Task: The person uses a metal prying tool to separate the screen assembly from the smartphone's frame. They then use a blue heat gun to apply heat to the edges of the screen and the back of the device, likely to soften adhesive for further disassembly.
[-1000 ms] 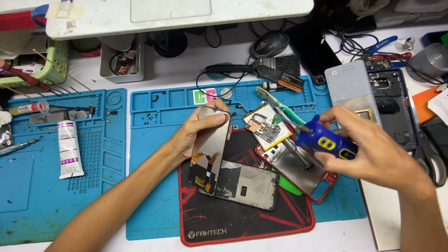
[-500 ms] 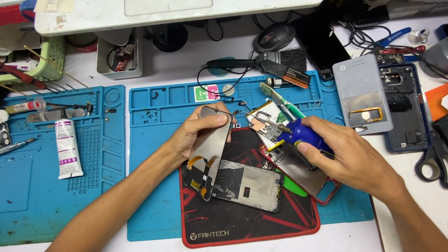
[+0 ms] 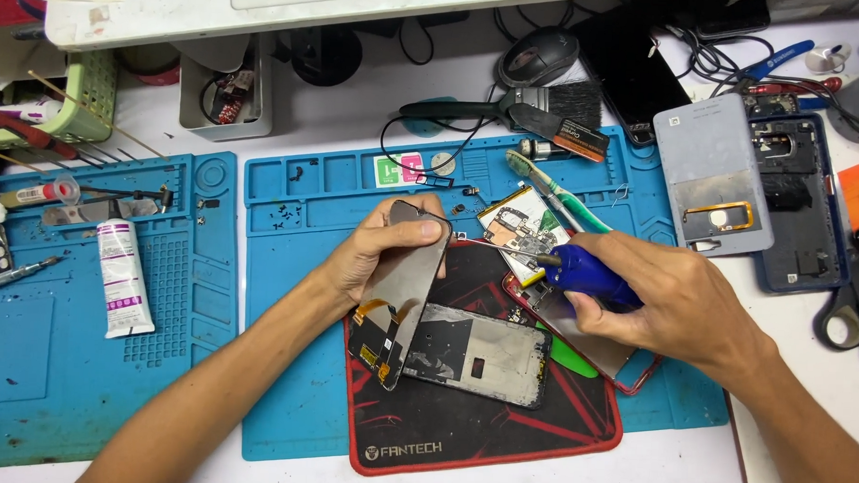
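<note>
the phone screen panel (image 3: 404, 288) stands tilted on its lower edge over the black and red mat (image 3: 481, 415), gripped at its top by the left hand (image 3: 381, 254), thumb across the upper edge. just beside it lies a phone frame (image 3: 478, 353), flat on the mat. the right hand (image 3: 670, 302) is clenched around a blue tool (image 3: 585, 274), its tip over the opened phone (image 3: 543, 274). a green toothbrush (image 3: 555, 193) rests on the blue work mat (image 3: 295, 265) behind.

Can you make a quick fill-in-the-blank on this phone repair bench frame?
1. The left hand holds a phone screen panel tilted above the ____ and black mat.
2. The right hand grips a ____ tool.
3. The white tube lies on the ____ blue mat.

Answers: red; blue; left
</note>
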